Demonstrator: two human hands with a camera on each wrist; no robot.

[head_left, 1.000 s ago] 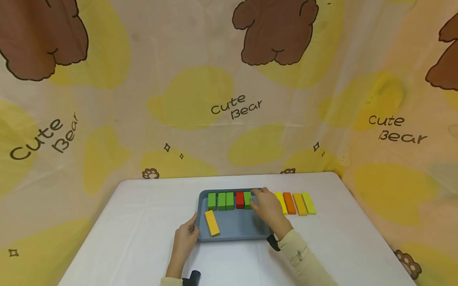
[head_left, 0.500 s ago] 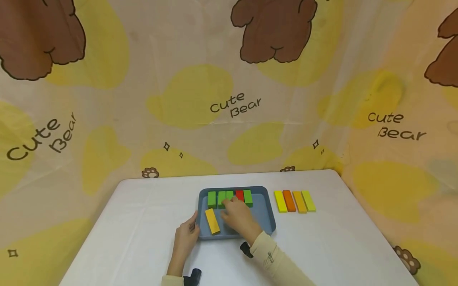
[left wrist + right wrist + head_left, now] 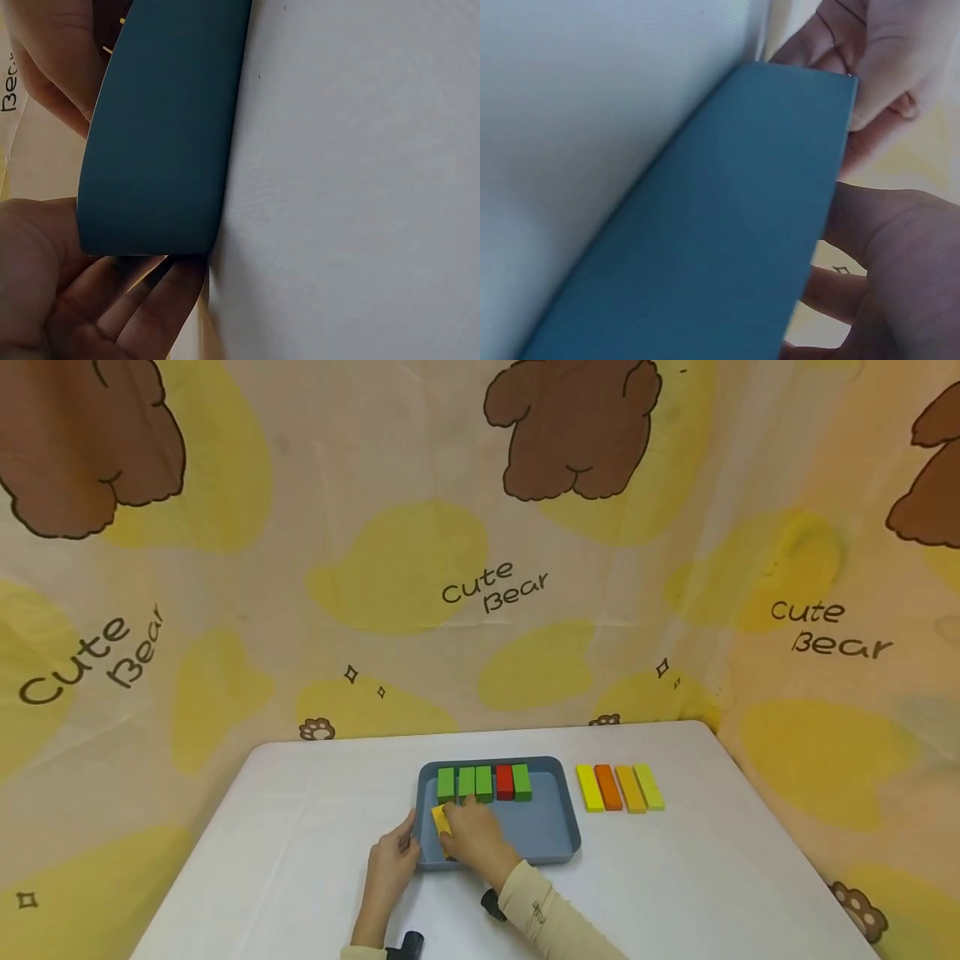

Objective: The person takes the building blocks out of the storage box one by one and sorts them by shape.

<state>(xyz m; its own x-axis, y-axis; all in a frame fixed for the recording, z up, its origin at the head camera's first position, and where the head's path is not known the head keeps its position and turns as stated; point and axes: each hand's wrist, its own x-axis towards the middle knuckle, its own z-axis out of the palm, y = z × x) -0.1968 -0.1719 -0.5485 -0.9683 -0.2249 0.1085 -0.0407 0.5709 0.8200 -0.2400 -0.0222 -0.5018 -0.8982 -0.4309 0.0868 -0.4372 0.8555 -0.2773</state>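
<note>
My left hand (image 3: 393, 862) holds the left side of a blue-grey tray (image 3: 542, 825). In the left wrist view, its fingers (image 3: 161, 311) curl against the corner of the tray wall (image 3: 157, 142). Over the tray's left part, my right hand (image 3: 477, 838) pinches a yellow block (image 3: 439, 817) that lies slanted on the tray floor and is partly covered by the fingers. Behind it, a row of blocks lines the tray's far side: several green ones, such as the leftmost green block (image 3: 446, 784), and one red block (image 3: 505, 782). In the right wrist view, the tray wall hides the right fingertips.
To the right of the tray, on the white table (image 3: 712, 877), lie a bright yellow block (image 3: 590, 788), an orange block (image 3: 608, 787), an amber block (image 3: 630, 789) and a yellow-green block (image 3: 649, 787). A printed cloth (image 3: 405, 568) hangs behind the table.
My right hand has moved left from the rightmost green block, across the row, and down to the yellow block in the tray. The left hand has stayed at the tray's left side.
</note>
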